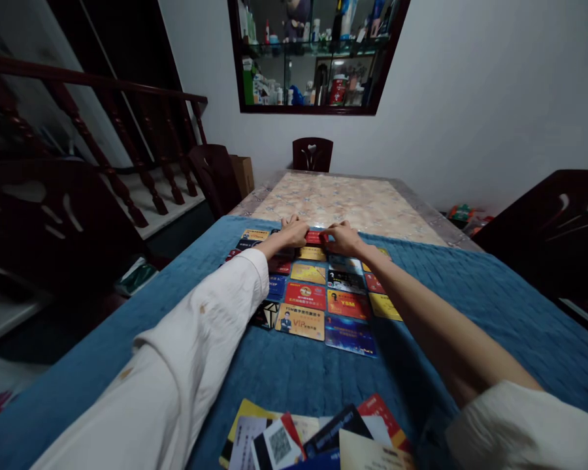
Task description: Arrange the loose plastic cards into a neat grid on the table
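Note:
Both of my arms reach forward over a grid of plastic cards on a blue cloth. At the far row lies a red card (316,237), flat or nearly so. My left hand (293,234) has curled fingers at its left edge, and my right hand (343,239) grips its right edge with bent fingers. Just nearer sits a yellow card (312,253). The grid's near row includes a gold VIP card (300,322) and a dark blue card (350,335). My hands and forearms hide some cards at the sides.
A loose, overlapping pile of cards (318,434) lies close to me on the blue cloth (294,372). Beyond it extends a patterned tabletop (333,196). Dark wooden chairs (312,154) surround the table. A railing (127,150) runs on the left, and a cabinet (318,111) is in the wall.

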The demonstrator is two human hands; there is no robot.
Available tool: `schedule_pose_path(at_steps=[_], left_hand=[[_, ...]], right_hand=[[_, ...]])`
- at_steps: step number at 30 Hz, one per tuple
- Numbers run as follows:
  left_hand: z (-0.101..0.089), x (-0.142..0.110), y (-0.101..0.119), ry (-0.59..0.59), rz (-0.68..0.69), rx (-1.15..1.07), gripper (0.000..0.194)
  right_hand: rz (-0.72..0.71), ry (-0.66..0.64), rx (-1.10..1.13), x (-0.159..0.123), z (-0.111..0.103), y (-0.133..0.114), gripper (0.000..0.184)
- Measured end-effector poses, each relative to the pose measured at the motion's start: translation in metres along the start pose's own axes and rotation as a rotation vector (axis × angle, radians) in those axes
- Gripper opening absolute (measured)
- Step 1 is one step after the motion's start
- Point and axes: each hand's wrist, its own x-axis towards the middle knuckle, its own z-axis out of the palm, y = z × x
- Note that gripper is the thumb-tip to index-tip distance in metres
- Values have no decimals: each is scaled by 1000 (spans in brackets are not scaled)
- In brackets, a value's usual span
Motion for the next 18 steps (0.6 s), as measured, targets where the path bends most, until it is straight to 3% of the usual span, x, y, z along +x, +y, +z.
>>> schedule_pose_path(at_steps=[18], left_hand=[[14, 14, -11, -74, -5, -27, 24]], right_hand=[[-14, -40, -14, 12, 18, 3, 45]])
